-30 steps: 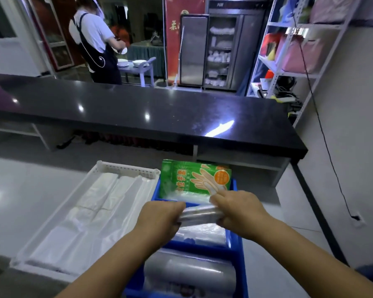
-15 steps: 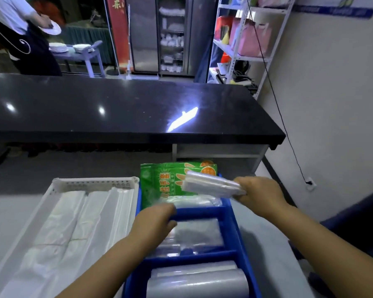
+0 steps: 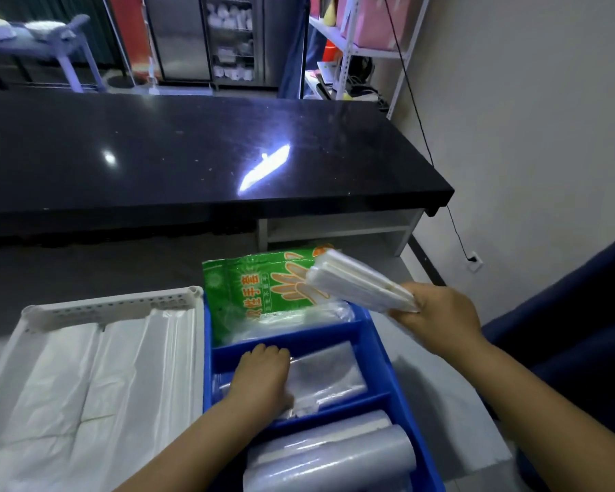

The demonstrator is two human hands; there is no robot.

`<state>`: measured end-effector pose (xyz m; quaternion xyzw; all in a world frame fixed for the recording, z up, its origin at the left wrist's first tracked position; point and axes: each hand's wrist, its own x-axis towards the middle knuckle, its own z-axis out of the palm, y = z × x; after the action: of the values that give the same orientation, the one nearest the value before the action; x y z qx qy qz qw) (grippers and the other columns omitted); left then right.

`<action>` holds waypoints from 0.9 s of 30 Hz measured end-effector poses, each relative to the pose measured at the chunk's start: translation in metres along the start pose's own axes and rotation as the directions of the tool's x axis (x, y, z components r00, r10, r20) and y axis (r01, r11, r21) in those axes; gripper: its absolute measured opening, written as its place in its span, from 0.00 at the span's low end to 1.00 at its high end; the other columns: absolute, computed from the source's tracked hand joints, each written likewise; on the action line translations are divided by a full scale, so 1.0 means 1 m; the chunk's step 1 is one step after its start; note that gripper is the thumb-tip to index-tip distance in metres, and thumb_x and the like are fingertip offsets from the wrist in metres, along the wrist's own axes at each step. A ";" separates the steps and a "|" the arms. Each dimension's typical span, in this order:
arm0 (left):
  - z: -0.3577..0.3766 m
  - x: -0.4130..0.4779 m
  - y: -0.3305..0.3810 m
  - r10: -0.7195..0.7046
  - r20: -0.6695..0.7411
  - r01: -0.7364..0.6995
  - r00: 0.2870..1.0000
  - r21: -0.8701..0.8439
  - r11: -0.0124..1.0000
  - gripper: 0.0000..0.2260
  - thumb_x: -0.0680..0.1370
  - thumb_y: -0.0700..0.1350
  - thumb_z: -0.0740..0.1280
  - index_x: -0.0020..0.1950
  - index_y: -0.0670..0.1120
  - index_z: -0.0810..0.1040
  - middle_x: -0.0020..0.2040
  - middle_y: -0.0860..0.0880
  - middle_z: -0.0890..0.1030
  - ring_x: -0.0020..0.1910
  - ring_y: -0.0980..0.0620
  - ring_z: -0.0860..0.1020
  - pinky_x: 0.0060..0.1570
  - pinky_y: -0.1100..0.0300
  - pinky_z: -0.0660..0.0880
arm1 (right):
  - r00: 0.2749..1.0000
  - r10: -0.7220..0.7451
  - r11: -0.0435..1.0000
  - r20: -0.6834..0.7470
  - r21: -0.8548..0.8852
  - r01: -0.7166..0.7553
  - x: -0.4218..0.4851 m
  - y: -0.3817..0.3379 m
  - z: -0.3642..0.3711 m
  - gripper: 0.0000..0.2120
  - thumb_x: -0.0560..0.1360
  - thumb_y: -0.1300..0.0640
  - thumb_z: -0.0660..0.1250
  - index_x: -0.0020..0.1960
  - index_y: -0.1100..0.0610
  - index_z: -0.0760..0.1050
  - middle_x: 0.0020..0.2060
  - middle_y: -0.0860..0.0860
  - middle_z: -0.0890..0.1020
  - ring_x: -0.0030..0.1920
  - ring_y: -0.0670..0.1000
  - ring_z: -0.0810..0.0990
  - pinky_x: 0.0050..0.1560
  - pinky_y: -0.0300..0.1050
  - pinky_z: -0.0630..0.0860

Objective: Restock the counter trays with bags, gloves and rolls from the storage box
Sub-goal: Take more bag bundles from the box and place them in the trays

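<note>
A blue divided tray (image 3: 373, 335) stands in front of me. Its far compartment holds a green pack of gloves (image 3: 256, 289), the middle one a clear flat pack of bags (image 3: 327, 374), the near one clear plastic rolls (image 3: 331, 456). My left hand (image 3: 261, 379) lies palm down on the clear pack in the middle compartment; whether it grips it I cannot tell. My right hand (image 3: 437, 317) holds a folded white stack of bags (image 3: 355, 278) in the air above the tray's right rim. A white perforated tray (image 3: 111, 305) to the left holds flat white bags (image 3: 86, 392).
A long black counter (image 3: 192, 154) runs across behind the trays, with an open shelf (image 3: 338, 227) under its right end. A white wall with a cable and socket (image 3: 474, 259) is at the right. Metal shelving (image 3: 363, 47) and a steel cabinet (image 3: 206, 37) stand beyond.
My hands, together on one pack a second ago, have parted. The right hand carried the white stack up and right. The left hand dropped onto the middle compartment's pack. The view swung right.
</note>
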<state>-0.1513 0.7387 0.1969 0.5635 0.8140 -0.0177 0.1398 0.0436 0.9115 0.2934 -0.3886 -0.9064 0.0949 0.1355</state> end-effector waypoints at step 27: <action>-0.015 -0.075 0.039 -0.289 -0.040 0.239 0.957 -0.458 0.856 0.05 0.76 0.48 0.58 0.51 0.52 0.72 0.48 0.47 0.82 0.49 0.46 0.78 0.45 0.56 0.72 | 0.615 -0.343 0.898 0.710 0.055 0.437 0.033 -0.071 0.088 0.11 0.64 0.48 0.71 0.43 0.51 0.74 0.45 0.51 0.82 0.46 0.55 0.78 0.39 0.45 0.71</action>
<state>-0.0941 0.6869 0.2345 0.3991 0.8718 0.1815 0.2183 -0.0546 0.8808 0.2354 -0.1232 -0.9546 0.1478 -0.2276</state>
